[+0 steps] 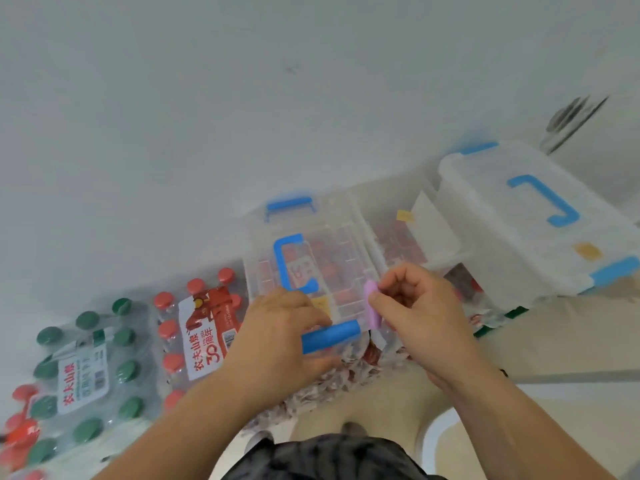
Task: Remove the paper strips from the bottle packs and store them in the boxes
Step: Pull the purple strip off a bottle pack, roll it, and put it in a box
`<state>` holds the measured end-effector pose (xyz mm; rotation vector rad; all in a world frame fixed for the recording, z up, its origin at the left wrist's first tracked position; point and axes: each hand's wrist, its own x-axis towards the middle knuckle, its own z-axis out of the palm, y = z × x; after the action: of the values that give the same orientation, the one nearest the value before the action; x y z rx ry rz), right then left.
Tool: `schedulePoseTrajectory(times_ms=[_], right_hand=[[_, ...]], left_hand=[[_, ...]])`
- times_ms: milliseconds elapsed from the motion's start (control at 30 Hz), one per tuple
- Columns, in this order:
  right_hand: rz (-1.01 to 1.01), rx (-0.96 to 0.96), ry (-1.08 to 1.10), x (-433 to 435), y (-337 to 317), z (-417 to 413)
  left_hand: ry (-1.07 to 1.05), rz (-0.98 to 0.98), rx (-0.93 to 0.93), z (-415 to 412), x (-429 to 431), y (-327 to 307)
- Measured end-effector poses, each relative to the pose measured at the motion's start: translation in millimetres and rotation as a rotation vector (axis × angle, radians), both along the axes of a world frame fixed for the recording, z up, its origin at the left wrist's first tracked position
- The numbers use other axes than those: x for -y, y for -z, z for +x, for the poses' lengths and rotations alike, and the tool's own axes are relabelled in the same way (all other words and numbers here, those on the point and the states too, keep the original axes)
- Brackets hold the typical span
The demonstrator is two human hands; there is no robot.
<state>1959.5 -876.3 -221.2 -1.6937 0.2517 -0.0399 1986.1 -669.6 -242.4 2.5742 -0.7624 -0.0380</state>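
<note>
Hands work at the near edge of a clear lidded box (311, 258). Left hand (277, 327) grips the blue latch (330, 336). Right hand (415, 306) pinches a small purple tool (372, 306). Paper strips (329, 386) lie piled below; bottle packs (207, 334) stand left.

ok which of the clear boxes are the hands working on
The middle box, lid on, paper strips inside. The left hand is at its near blue latch; the right hand holds a pink object beside it. The tilted box lies apart, right.
</note>
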Motion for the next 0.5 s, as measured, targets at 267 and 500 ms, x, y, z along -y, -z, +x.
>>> schedulePoseTrajectory(times_ms=[267,500], right_hand=[[0.038,0.032,-0.198,8,9,2],[0.056,0.045,-0.305,-13,14,-3]], left_hand=[[-0.101,0.048,0.051,-16,6,-1],[-0.307,-0.026,0.016,-45,-5,3]])
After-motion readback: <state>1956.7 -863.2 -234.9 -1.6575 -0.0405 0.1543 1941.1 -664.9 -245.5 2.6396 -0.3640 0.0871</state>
